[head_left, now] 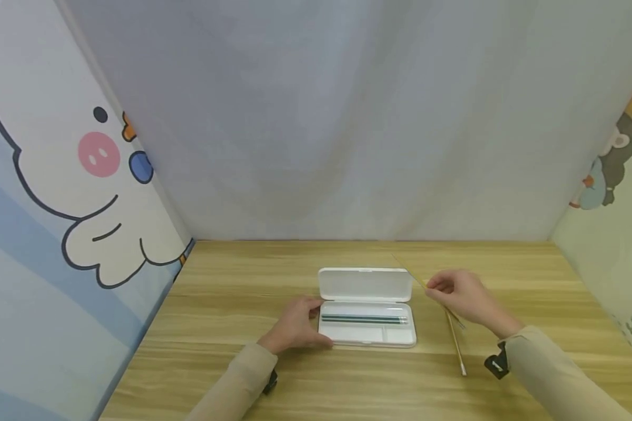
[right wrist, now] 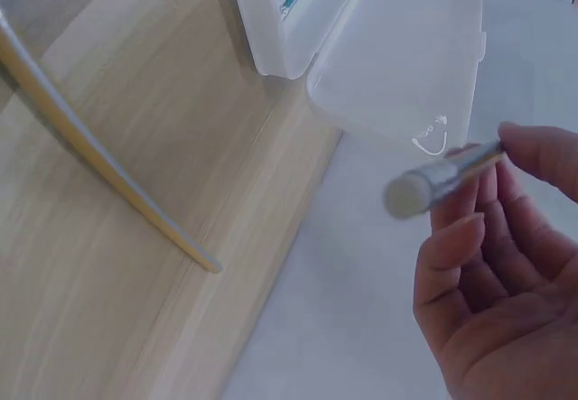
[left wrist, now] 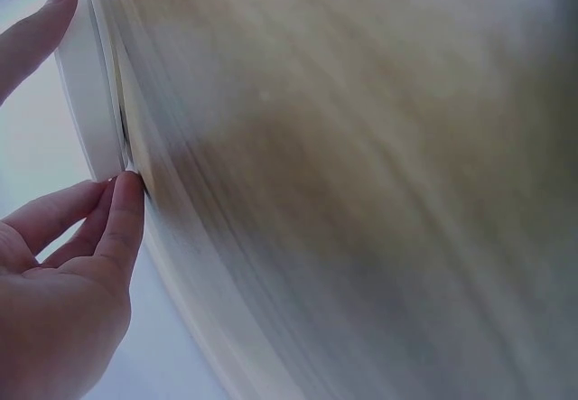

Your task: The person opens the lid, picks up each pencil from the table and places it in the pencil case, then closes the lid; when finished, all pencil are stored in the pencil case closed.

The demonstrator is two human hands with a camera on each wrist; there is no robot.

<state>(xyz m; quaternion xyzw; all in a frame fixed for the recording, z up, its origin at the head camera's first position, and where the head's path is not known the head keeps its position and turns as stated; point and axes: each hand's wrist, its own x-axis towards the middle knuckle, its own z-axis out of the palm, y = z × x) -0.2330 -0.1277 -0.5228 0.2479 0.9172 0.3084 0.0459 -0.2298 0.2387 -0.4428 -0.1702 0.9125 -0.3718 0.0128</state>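
Note:
A white case (head_left: 351, 334) lies with its lid raised on the wooden table, green pencils (head_left: 364, 319) side by side inside it. My left hand (head_left: 296, 326) holds the case's left end between thumb and fingers; in the left wrist view the fingertips of that hand (left wrist: 72, 265) touch the case edge (left wrist: 90, 84). Right of the case, my right hand (head_left: 466, 297) pinches a thin yellow brush (head_left: 412, 275) above the table. In the right wrist view the held brush (right wrist: 442, 176) points its pale tip toward the camera, between thumb and fingers of the hand (right wrist: 497, 265).
A second yellow brush (head_left: 455, 342) lies on the table (head_left: 232, 275) below my right hand, its pale tip toward the front. Behind the table hangs a grey-white curtain (head_left: 347, 128). Cartoon-printed panels stand at the left and right.

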